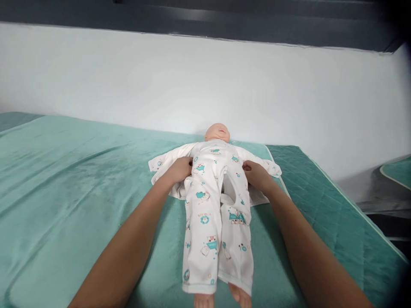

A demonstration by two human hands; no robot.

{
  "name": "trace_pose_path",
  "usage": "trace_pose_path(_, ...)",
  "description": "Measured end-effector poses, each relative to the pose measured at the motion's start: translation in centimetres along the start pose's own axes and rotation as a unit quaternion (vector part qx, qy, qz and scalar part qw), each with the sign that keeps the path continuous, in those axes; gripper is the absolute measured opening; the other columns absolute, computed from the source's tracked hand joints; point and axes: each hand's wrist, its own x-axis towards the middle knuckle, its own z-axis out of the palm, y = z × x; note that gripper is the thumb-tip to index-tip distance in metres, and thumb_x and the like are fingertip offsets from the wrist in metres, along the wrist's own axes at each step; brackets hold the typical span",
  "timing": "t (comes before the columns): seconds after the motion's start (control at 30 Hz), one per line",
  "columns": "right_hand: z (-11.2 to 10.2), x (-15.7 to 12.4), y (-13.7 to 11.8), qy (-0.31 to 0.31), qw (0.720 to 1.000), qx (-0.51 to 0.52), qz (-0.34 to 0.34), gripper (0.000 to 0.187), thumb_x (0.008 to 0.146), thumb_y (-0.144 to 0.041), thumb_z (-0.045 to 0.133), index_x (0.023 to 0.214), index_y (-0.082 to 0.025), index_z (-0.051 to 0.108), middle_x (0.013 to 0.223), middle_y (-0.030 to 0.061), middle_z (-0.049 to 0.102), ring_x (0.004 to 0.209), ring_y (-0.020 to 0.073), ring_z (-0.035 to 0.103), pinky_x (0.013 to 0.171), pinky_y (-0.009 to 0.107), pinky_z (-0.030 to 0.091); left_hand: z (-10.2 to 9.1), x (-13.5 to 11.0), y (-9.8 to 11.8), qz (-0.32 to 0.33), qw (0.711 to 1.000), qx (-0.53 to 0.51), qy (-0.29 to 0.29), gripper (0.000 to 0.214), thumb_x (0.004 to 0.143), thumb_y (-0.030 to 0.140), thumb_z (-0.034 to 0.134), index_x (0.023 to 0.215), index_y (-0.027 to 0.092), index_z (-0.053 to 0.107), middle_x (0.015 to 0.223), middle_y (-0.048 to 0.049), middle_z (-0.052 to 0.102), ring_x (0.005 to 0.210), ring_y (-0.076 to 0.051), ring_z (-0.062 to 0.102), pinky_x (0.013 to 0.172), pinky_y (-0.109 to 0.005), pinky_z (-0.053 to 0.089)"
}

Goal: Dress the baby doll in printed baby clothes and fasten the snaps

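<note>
A baby doll [217,132] lies on its back, head at the far end, feet towards me. White printed pants [202,201] cover its legs and reach high up its front, with an opening at the crotch. Its bare feet stick out of the leg cuffs. Beneath the pants a white long-sleeved top [171,156] is spread out, sleeves to both sides. My left hand [180,170] has its fingers curled closed at the left side of the pants. On the right side, my right hand [256,174] pinches the edge of the pants; its fingertips are partly hidden.
A light green plush sheet [80,184] lies under the doll. Along the right runs a darker green quilted pad [324,205] with a pale edge. Behind the doll's head rises a white wall [154,81], with a dark beam [199,19] above it.
</note>
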Motion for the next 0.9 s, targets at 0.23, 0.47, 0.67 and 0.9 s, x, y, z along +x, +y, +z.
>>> trace_pose_path(0.23,-0.7,-0.9,-0.9,-0.083,0.991,0.102,-0.038,0.014,0.064,-0.026,0.065,0.074,-0.020,0.057,0.071,-0.0021,0.064,0.066,0.0145,0.054,0.060,0.027,0.043,-0.9,-1.3,1.3,-0.032,0.963,-0.247,-0.107,0.030,0.065,0.017,0.061,0.093,0.019,0.072,0.091,-0.0066,0.075,0.089,-0.028,0.067,0.074,-0.036,0.054)
trace_pose_path(0.47,-0.7,-1.3,-0.5,-0.089,0.968,0.235,-0.001,0.027,0.067,-0.037,0.074,0.089,-0.024,0.067,0.086,0.0030,0.072,0.080,0.0238,0.066,0.069,0.036,0.052,1.1,-1.6,1.2,-0.067,0.877,-0.464,-0.101,0.034,0.072,0.028,0.071,0.104,0.018,0.069,0.096,-0.0094,0.074,0.089,-0.025,0.068,0.077,-0.038,0.057)
trace_pose_path(0.67,-0.6,-1.2,0.0,-0.145,0.950,0.276,-0.009,0.047,0.063,-0.026,0.078,0.110,-0.028,0.068,0.102,0.0025,0.073,0.095,0.0260,0.068,0.081,0.040,0.056,2.0,-1.4,0.3,-0.093,0.862,-0.482,-0.125,0.031,0.071,0.032,0.075,0.098,0.018,0.071,0.097,-0.0083,0.074,0.089,-0.024,0.068,0.078,-0.036,0.057)
trace_pose_path(0.9,-0.1,-1.8,-1.4,-0.120,0.963,0.239,0.022,0.032,0.065,-0.038,0.079,0.094,-0.025,0.073,0.094,0.0041,0.075,0.093,0.0295,0.068,0.078,0.043,0.056,2.8,-1.3,0.4,-0.103,0.837,-0.520,-0.134,0.029,0.071,0.032,0.076,0.094,0.016,0.071,0.093,-0.0087,0.074,0.085,-0.022,0.068,0.076,-0.034,0.056)
